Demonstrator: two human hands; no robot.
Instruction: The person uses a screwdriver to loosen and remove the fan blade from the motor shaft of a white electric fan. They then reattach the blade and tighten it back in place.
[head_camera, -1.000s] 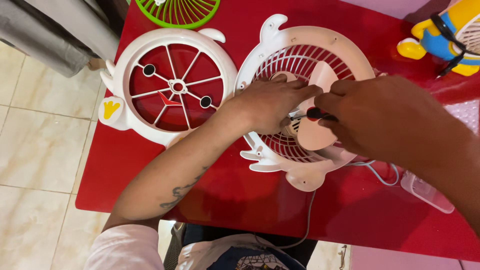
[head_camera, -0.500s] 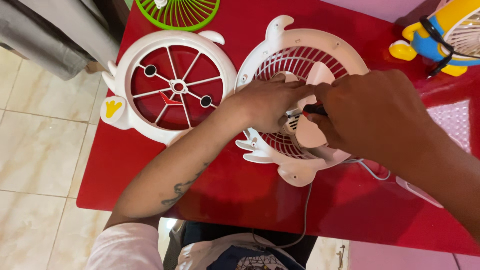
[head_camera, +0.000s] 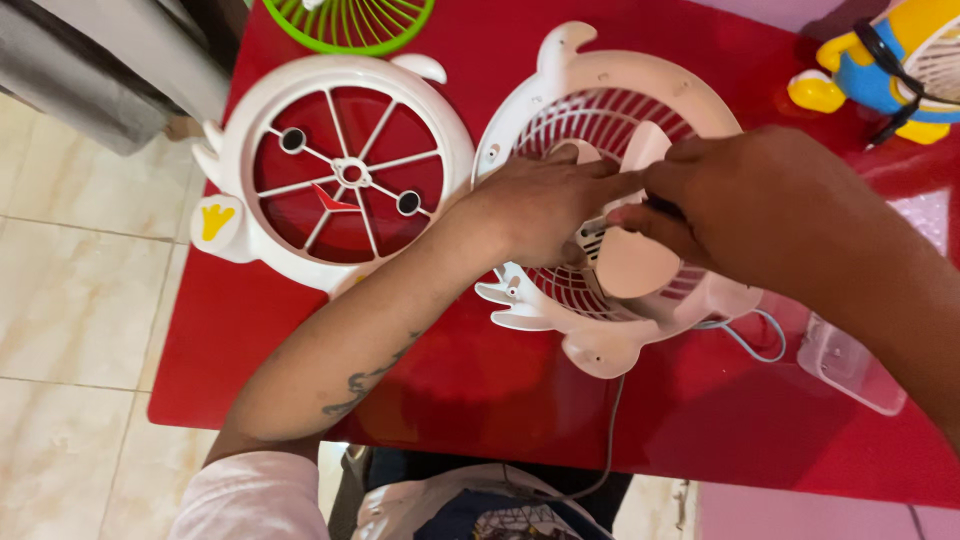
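A white fan body (head_camera: 600, 90) with a grille and pink blades lies flat on the red table (head_camera: 480, 400). My left hand (head_camera: 535, 205) rests on the fan's middle, fingers pressing on the blades by the hub. My right hand (head_camera: 740, 200) reaches in from the right and pinches a dark-handled screwdriver (head_camera: 655, 208) whose metal tip points at the hub. The hub itself is mostly hidden by both hands.
A white front grille cover (head_camera: 255, 140) with spokes lies to the left of the fan. A green grille (head_camera: 350, 20) sits at the table's far edge, and a yellow and blue toy-shaped fan (head_camera: 870, 75) at the far right. A grey cable (head_camera: 610, 430) runs off the near edge. Beige floor tiles (head_camera: 70, 330) lie left.
The view has shifted slightly. My right hand has moved a little left and up over the hub with the screwdriver. My left hand stays on the fan.
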